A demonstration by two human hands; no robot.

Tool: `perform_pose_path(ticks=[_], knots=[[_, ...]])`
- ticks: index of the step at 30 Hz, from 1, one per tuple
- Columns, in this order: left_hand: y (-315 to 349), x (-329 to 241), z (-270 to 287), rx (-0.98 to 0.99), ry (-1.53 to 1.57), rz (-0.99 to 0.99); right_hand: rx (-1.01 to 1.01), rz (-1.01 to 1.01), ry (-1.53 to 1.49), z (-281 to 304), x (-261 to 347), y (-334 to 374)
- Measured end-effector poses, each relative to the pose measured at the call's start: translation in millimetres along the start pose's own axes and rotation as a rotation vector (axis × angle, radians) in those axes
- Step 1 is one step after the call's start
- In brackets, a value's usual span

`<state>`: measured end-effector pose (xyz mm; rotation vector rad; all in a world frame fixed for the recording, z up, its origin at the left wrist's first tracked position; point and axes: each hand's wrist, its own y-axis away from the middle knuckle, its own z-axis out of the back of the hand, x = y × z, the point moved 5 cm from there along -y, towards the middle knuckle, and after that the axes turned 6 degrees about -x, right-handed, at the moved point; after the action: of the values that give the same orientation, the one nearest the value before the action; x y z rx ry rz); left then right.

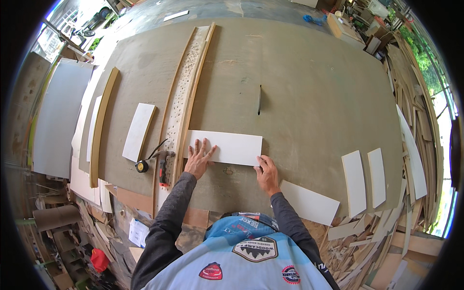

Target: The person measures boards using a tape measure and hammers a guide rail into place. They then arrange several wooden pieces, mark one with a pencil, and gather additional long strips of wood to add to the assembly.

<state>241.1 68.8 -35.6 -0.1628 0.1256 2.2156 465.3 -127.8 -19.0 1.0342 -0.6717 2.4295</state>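
A white rectangular board point(237, 147) lies flat on the brown worktable point(309, 96), its left end against the long wooden fence point(197, 82). My left hand point(198, 159) rests on the board's left part, fingers spread flat. At the near right corner my right hand point(266, 174) has its fingers curled onto the board's edge. A thin dark saw blade point(260, 100) stands up from the tabletop beyond the board. Left of my left hand, a red-and-black hand tool point(163, 173) lies on the fence's perforated strip. Beside that strip sits a yellow-and-black tape measure point(141, 166).
Another white board point(309, 202) lies near my right forearm, and two white strips point(354, 183) lie farther right. At left are a white panel piece point(139, 131) and a long wooden bar point(103, 128). Stacked wood offcuts point(411, 96) line the right side.
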Motion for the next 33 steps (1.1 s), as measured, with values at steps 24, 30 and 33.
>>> perform_pose_path(ticks=[24,30,33], knots=[[-74,22,1,0.086,0.003,0.022,-0.043,-0.012,-0.163,2,-37,-68],[-81,28,0,0.055,0.025,0.010,-0.002,0.031,-0.177,-2,-41,-80],[-90,29,2,0.075,0.041,0.024,-0.008,0.018,-0.181,-2,-46,-87]])
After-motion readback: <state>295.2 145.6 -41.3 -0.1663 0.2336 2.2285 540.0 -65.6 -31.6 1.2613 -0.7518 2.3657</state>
